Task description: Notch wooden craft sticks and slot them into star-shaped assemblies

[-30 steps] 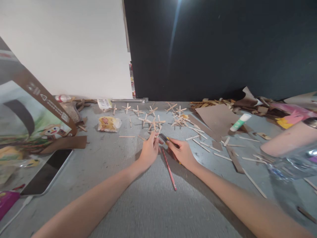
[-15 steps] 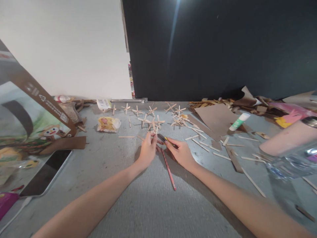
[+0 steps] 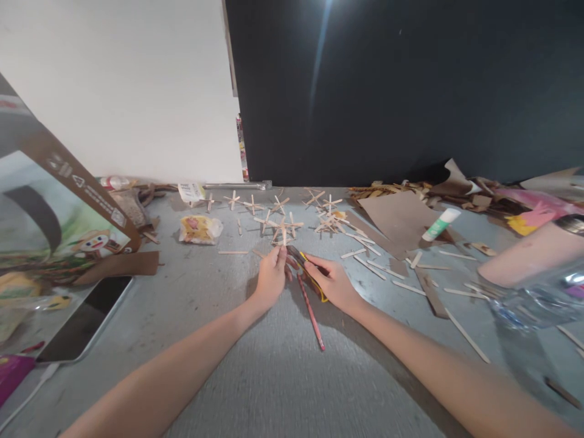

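Observation:
My left hand (image 3: 271,277) is closed, its fingertips pinching a small wooden stick (image 3: 281,248) at the middle of the grey table (image 3: 283,377). My right hand (image 3: 334,281) is wrapped round a yellow-and-black utility knife (image 3: 306,267), whose tip points left toward the left fingers. The two hands nearly touch. A red pencil (image 3: 311,311) lies on the table just below them. Several crossed-stick pieces (image 3: 283,226) lie right behind the hands.
Loose sticks (image 3: 401,277) and brown cardboard (image 3: 399,216) spread to the right, with a green-capped glue tube (image 3: 440,224). A printed box (image 3: 50,201) and a dark tablet (image 3: 86,316) sit on the left. A clear bottle (image 3: 538,286) lies at the right edge. A snack wrapper (image 3: 199,229) lies left of the sticks.
Both hands have drawn slightly nearer each other, and the knife has tilted so more of its yellow body shows. The left fingers have closed tighter on the stick.

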Action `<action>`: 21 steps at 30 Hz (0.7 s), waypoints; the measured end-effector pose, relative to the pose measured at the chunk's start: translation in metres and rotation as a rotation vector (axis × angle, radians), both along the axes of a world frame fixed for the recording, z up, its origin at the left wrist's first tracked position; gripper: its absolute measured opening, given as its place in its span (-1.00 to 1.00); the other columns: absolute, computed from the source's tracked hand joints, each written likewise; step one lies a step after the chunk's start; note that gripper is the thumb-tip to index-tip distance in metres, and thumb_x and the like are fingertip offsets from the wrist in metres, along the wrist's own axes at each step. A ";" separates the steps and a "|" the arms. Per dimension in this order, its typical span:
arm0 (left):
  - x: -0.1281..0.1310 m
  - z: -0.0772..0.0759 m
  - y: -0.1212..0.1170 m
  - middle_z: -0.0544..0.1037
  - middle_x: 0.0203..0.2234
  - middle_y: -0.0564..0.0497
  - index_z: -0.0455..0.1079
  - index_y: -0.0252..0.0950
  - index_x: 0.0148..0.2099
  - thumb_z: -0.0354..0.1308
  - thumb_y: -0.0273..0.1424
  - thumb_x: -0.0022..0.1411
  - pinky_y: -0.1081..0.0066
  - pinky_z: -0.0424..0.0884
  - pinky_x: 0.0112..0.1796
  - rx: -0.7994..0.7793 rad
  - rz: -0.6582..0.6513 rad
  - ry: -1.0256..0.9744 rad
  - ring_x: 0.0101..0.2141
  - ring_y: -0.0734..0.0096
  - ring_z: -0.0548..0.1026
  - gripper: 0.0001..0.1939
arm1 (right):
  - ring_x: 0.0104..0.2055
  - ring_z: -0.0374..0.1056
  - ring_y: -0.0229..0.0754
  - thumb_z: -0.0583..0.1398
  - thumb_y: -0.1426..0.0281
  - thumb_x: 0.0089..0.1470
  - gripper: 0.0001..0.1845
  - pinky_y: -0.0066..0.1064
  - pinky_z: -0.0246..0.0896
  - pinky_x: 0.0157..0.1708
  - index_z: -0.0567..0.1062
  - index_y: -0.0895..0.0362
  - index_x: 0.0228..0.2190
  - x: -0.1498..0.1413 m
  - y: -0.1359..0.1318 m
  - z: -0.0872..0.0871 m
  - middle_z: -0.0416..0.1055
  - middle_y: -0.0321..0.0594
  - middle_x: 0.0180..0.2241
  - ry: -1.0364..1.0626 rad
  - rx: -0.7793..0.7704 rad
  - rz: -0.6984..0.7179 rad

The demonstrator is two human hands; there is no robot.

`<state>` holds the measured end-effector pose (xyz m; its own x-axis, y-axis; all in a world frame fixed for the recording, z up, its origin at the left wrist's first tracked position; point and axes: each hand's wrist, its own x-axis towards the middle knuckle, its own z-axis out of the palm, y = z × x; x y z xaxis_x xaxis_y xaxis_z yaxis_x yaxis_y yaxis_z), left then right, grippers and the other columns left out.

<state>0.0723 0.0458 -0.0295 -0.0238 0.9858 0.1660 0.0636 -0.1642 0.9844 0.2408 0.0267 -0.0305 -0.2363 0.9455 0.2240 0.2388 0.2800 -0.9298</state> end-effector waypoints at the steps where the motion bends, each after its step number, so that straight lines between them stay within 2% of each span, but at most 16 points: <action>1: 0.000 0.000 0.000 0.55 -0.53 0.03 0.33 -0.25 -0.34 -0.01 0.12 0.39 0.49 0.24 -0.64 -0.001 0.002 -0.004 -0.69 0.53 0.37 -0.46 | -0.53 0.14 -0.24 0.15 0.02 0.29 -0.45 -0.45 0.05 -0.54 0.69 0.16 0.00 0.000 0.000 0.000 0.34 -0.31 -0.56 0.006 -0.001 -0.001; 4: -0.002 -0.002 0.002 0.47 -0.60 0.06 0.36 -0.26 -0.36 0.01 0.17 0.36 0.48 0.17 -0.62 0.009 0.012 -0.014 -0.68 0.53 0.30 -0.42 | -0.53 0.15 -0.26 0.18 0.00 0.27 -0.43 -0.45 0.04 -0.54 0.68 0.16 0.01 0.000 0.000 0.000 0.34 -0.32 -0.55 0.039 -0.016 0.002; 9: -0.004 -0.004 0.005 0.11 -0.69 0.21 0.38 -0.26 -0.39 0.04 0.22 0.33 0.46 0.06 -0.56 0.033 0.034 -0.012 -0.64 0.53 0.13 -0.38 | -0.61 0.10 -0.31 0.25 -0.09 0.15 -0.37 -0.47 -0.03 -0.62 0.69 0.18 -0.07 -0.001 0.002 0.001 0.29 -0.36 -0.60 0.166 -0.134 0.016; 12: -0.006 -0.005 0.006 0.10 -0.67 0.20 0.40 -0.27 -0.37 0.03 0.23 0.33 0.46 0.01 -0.56 0.017 0.030 -0.004 -0.63 0.52 0.11 -0.36 | -0.65 0.12 -0.30 0.28 -0.10 0.11 -0.41 -0.45 0.02 -0.66 0.68 0.17 -0.16 -0.001 0.004 0.001 0.29 -0.37 -0.61 0.224 -0.197 0.041; 15: -0.007 -0.006 0.006 0.11 -0.67 0.20 0.39 -0.27 -0.37 0.03 0.23 0.33 0.46 0.01 -0.55 0.013 0.021 0.016 -0.62 0.51 0.12 -0.36 | -0.66 0.14 -0.30 0.28 -0.09 0.11 -0.46 -0.45 0.04 -0.68 0.65 0.16 -0.25 -0.001 0.004 0.004 0.28 -0.37 -0.62 0.218 -0.191 0.041; 19: -0.007 -0.007 0.007 0.13 -0.67 0.19 0.30 -0.24 -0.42 0.01 0.22 0.36 0.45 0.02 -0.56 -0.005 0.017 0.024 -0.62 0.50 0.13 -0.38 | -0.68 0.13 -0.31 0.22 -0.06 0.19 -0.50 -0.46 0.06 -0.68 0.59 0.14 -0.24 0.000 0.001 0.007 0.29 -0.39 -0.60 0.155 -0.153 0.094; 21: -0.006 -0.008 0.007 0.15 -0.67 0.17 0.23 -0.22 -0.45 0.01 0.22 0.36 0.45 0.04 -0.57 -0.011 0.023 0.028 -0.62 0.50 0.15 -0.38 | -0.65 0.20 -0.30 0.19 -0.02 0.24 -0.55 -0.47 0.11 -0.64 0.55 0.12 -0.24 0.000 -0.001 0.008 0.35 -0.37 -0.56 0.095 -0.130 0.153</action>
<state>0.0660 0.0531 -0.0375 -0.0421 0.9868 0.1561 0.0946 -0.1516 0.9839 0.2407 0.0257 -0.0229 -0.3631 0.9226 0.1303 0.1128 0.1823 -0.9767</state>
